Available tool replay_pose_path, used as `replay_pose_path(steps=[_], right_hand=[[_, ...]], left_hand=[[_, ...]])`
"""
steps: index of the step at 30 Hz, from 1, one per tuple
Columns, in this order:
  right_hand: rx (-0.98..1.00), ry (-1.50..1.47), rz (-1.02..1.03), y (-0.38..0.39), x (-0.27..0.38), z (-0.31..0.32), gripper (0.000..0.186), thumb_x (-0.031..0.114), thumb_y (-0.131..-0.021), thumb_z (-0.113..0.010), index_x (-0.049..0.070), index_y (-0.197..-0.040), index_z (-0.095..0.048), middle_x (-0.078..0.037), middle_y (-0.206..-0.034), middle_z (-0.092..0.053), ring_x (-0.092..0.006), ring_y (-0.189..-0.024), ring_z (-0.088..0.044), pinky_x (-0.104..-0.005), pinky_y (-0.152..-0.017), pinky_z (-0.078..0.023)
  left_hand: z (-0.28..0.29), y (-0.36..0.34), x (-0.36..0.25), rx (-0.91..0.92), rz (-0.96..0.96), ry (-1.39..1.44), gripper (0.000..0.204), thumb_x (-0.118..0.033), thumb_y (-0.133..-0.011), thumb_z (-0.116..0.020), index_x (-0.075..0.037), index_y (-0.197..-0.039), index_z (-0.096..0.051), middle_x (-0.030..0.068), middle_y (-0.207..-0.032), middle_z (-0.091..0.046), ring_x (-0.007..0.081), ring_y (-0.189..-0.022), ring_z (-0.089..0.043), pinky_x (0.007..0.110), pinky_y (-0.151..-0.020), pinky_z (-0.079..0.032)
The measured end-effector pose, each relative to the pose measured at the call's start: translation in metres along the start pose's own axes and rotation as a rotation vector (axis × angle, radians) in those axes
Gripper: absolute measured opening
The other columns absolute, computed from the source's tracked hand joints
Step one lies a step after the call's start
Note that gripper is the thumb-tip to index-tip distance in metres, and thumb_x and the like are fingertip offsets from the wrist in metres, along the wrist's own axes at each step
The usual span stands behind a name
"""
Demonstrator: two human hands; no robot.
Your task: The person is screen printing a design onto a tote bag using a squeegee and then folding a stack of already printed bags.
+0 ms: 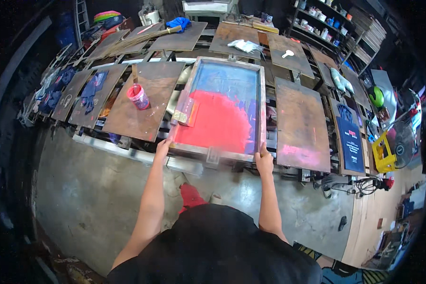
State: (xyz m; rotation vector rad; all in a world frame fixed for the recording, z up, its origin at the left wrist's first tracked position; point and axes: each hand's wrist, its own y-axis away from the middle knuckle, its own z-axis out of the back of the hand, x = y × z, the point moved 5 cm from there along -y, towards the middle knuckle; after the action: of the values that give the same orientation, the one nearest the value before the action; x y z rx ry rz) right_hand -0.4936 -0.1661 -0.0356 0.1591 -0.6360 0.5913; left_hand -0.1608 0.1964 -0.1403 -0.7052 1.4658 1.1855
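A wooden-framed printing screen (263, 94) lies in front of me, its blue mesh largely covered with bright pink-red ink (217, 118). My left hand (162, 148) grips the frame at its near left corner. At the near right corner, my right hand (264, 159) is closed round the same frame. A squeegee (186, 112) smeared with ink rests inside the frame against the left rail. To the left, a pink tub (138, 98) with a stick-like handle standing in it sits on a brown board. What lies under the screen is hidden.
Brown boards (302, 123) line the bench on both sides. A dark printed cloth (350, 142) lies on a board at the right, beside a yellow plastic stand (384, 154) and a fan (402, 146). Bottle-filled shelves (322, 23) stand behind. A sandal (342, 223) lies on the floor.
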Motion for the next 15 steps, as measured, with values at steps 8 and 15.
replay_pose_path(steps=[8,15], right_hand=[[0.052,0.035,-0.03,-0.001,0.0,0.009,0.061,0.027,-0.083,-0.056,0.015,-0.143,-0.048,-0.024,-0.096,-0.068,-0.0439,-0.092,-0.066,-0.0533,-0.082,-0.051],[0.001,-0.075,-0.016,-0.002,0.005,0.016,0.06,0.023,-0.08,-0.06,0.008,-0.137,-0.053,-0.023,-0.081,-0.066,-0.0396,-0.08,-0.067,-0.0471,-0.074,-0.051]], left_hand=[[0.002,0.007,-0.023,0.154,0.15,-0.004,0.051,-0.048,-0.091,-0.064,-0.006,-0.119,-0.066,0.005,-0.114,-0.067,0.0174,-0.108,-0.056,0.038,-0.097,-0.035],[0.011,-0.004,-0.012,0.239,0.189,0.031,0.051,-0.05,-0.09,-0.064,-0.01,-0.12,-0.066,0.0023,-0.116,-0.067,0.0182,-0.113,-0.054,0.041,-0.101,-0.031]])
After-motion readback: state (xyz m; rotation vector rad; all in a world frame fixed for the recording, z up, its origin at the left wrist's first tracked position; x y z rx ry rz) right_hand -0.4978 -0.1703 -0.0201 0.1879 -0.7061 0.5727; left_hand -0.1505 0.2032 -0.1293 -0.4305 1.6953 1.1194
